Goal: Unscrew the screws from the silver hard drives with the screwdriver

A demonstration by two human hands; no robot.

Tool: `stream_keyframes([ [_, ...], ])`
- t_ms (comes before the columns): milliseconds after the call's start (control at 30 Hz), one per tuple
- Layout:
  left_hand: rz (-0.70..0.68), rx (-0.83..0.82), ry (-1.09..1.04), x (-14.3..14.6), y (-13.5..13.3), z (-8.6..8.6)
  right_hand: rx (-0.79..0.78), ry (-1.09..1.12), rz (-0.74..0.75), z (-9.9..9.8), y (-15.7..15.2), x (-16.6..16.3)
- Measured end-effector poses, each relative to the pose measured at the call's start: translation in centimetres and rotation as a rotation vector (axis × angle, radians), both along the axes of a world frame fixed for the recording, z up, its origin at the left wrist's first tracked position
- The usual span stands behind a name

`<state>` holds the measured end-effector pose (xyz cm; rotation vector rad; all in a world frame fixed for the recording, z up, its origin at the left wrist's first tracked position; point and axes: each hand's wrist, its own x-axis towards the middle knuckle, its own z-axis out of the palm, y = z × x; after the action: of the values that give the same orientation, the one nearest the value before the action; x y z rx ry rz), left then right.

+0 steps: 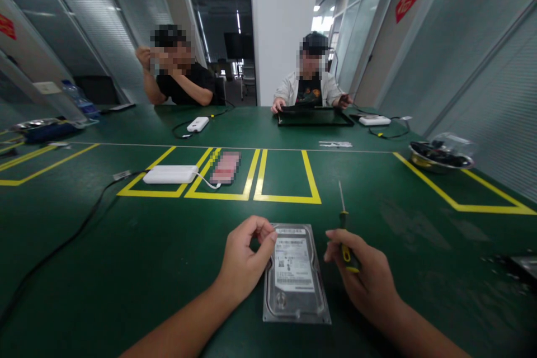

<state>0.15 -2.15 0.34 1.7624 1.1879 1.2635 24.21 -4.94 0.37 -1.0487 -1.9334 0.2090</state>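
Lay flat on the green table (126, 268): a hard drive (296, 274), label up, between both hands. Left hand (243, 260) curled, fingertips pinched at the drive's near-left corner; right hand (364, 279) closed around a screwdriver (343, 218). Farther off, yellow taped boxes (285, 198), a metal bowl (440, 159) of dark parts, glass office partitions (461, 39)

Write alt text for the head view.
A hard drive lies on a green table; the left hand touches its edge, and the right hand grips a screwdriver. Two people sit across the table.
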Motion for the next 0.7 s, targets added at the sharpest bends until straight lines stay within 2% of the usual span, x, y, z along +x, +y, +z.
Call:
stream_keyframes([
  [200, 0.003, -0.016, -0.024, -0.2, 0.4, -0.3, -0.119, -0.104, 0.119, -0.5, -1.2, -1.3],
  [400, 0.010, -0.111, -0.103, -0.5, 0.8, -0.5, -0.180, -0.324, 0.329, 0.4, -1.7, -2.7],
  [700, 0.026, -0.140, -0.112, -0.5, 0.9, -0.6, -0.276, -0.482, 0.397, 1.7, -1.8, -2.9],
])
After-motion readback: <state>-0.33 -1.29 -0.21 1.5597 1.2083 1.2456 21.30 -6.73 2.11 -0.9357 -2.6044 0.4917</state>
